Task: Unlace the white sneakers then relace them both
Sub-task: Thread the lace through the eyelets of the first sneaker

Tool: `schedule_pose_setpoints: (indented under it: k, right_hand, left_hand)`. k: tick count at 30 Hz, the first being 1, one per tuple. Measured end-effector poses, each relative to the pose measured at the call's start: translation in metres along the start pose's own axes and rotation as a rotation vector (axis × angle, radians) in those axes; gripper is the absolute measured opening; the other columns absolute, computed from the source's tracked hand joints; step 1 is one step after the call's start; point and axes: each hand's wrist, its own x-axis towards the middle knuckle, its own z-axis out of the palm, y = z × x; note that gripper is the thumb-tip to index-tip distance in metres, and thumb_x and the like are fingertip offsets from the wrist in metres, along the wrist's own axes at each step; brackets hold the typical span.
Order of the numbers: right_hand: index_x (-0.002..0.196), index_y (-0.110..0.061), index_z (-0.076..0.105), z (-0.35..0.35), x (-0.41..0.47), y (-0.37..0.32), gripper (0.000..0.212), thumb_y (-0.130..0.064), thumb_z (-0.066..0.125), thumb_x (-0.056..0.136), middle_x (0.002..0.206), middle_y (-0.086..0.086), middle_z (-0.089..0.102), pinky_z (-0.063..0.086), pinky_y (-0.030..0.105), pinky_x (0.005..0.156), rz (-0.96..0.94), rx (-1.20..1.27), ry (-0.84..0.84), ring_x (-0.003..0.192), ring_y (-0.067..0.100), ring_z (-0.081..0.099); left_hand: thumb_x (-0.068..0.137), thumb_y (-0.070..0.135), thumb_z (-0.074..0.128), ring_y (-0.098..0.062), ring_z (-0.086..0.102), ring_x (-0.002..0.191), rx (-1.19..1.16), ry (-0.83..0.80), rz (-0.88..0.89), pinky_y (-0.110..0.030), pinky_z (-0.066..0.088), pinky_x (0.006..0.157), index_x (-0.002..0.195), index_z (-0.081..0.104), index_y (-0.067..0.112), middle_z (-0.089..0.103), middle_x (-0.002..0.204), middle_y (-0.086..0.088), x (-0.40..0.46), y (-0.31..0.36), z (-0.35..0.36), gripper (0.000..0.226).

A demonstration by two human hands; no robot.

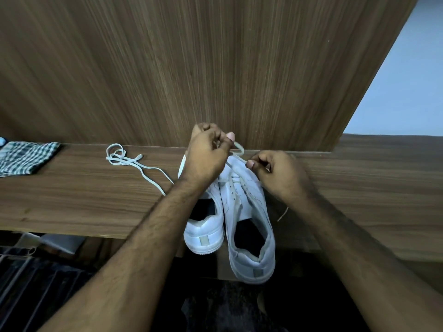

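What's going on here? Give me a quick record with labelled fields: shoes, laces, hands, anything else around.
surface: wooden shelf
shoes: two white sneakers side by side, heels toward the camera
loose lace: lies on the shelf, left of the shoes
lace in work: looped above the right-hand shoe's front
left hand: pinches that lace
right hand: pinches the same lace
other: checked cloth at far left

2 sneakers (pixel 249 226) sit side by side on the shelf (pixel 72 200), a loose lace (pixel 134 164) to their left.
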Motion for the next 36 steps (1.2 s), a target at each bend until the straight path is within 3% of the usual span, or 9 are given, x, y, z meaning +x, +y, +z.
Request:
schedule_pose_setpoints:
  k: [2,7,14,17,20,26,30,33,36]
  right_hand:
    - [0.098,-0.031,0.071,0.002,0.001,0.003,0.021,-0.048,0.059,0.096,0.079,-0.016,0.068,0.049,0.031,0.068,0.033,-0.044,0.056,0.076,0.002,0.062]
    - [0.096,-0.032,0.065,0.001,0.001,0.005,0.005,-0.033,0.06,0.096,0.074,-0.015,0.062,0.052,0.032,0.066,0.046,0.039,0.162,0.069,0.004,0.063]
    - [0.101,-0.03,0.065,0.005,0.001,-0.005,0.019,-0.016,0.062,0.088,0.062,-0.002,0.055,0.04,0.025,0.057,-0.041,0.227,0.092,0.053,0.003,0.047]
    - [0.119,-0.029,0.06,0.007,-0.001,-0.006,0.027,-0.021,0.063,0.094,0.066,-0.002,0.058,0.043,0.026,0.063,-0.119,0.294,0.075,0.058,0.002,0.051]
    - [0.146,-0.032,0.042,0.01,-0.001,-0.008,0.053,-0.025,0.064,0.098,0.072,-0.005,0.06,0.053,0.026,0.073,-0.154,0.382,0.084,0.07,0.007,0.062]
    - [0.131,-0.032,0.054,0.012,0.004,-0.005,0.033,-0.029,0.061,0.099,0.094,-0.005,0.073,0.057,0.044,0.087,-0.177,0.435,0.0,0.091,0.005,0.07]
    - [0.148,-0.039,0.039,0.013,0.0,-0.008,0.06,-0.016,0.061,0.097,0.102,-0.002,0.071,0.057,0.041,0.088,-0.17,0.404,-0.014,0.089,0.01,0.068]
    - [0.142,-0.027,0.049,0.007,0.001,-0.012,0.049,-0.007,0.059,0.098,0.12,-0.01,0.068,0.056,0.033,0.095,-0.179,0.528,-0.048,0.107,0.004,0.067]
    - [0.124,-0.019,0.059,0.0,0.002,-0.01,0.029,-0.011,0.065,0.097,0.105,-0.003,0.071,0.055,0.031,0.085,-0.179,0.565,-0.046,0.096,0.006,0.068]
  left_hand:
    - [0.098,0.038,0.062,-0.016,0.055,0.103,0.085,0.098,-0.012,-0.037,0.045,0.096,0.074,0.065,0.02,0.058,0.101,-0.001,0.002,-0.004,0.003,0.031]
    - [0.104,0.032,0.056,-0.005,0.054,0.065,-0.286,0.155,-0.165,-0.029,0.045,0.072,0.071,0.06,0.02,0.063,0.069,0.01,0.009,-0.002,-0.003,0.036]
    - [0.105,0.028,0.057,-0.005,0.063,0.082,-0.608,-0.056,-0.246,-0.022,0.052,0.073,0.083,0.071,0.02,0.072,0.09,0.005,0.0,0.015,-0.009,0.027]
    - [0.108,0.021,0.048,-0.015,0.069,0.087,-0.697,-0.194,-0.193,-0.033,0.056,0.079,0.093,0.064,0.012,0.076,0.101,-0.009,-0.002,0.021,-0.009,0.024]
    - [0.106,0.021,0.052,-0.029,0.067,0.105,-0.578,-0.356,-0.083,-0.041,0.052,0.092,0.1,0.063,0.003,0.072,0.113,-0.012,-0.008,0.018,-0.005,0.022]
    - [0.098,0.035,0.053,-0.018,0.044,0.122,-0.04,-0.256,0.178,-0.03,0.036,0.105,0.09,0.067,0.035,0.048,0.115,0.011,-0.008,0.004,0.004,0.016]
    - [0.099,0.035,0.053,-0.014,0.039,0.125,-0.018,-0.305,0.212,-0.032,0.034,0.107,0.096,0.072,0.025,0.048,0.124,0.006,-0.008,0.003,0.001,0.022]
    - [0.099,0.039,0.053,-0.013,0.036,0.126,0.046,-0.388,0.228,-0.042,0.033,0.113,0.097,0.071,0.032,0.045,0.122,0.01,-0.011,0.003,0.0,0.019]
    - [0.1,0.037,0.055,-0.009,0.031,0.127,0.037,-0.388,0.23,-0.038,0.029,0.112,0.097,0.07,0.032,0.039,0.124,0.016,-0.013,0.005,0.0,0.017]
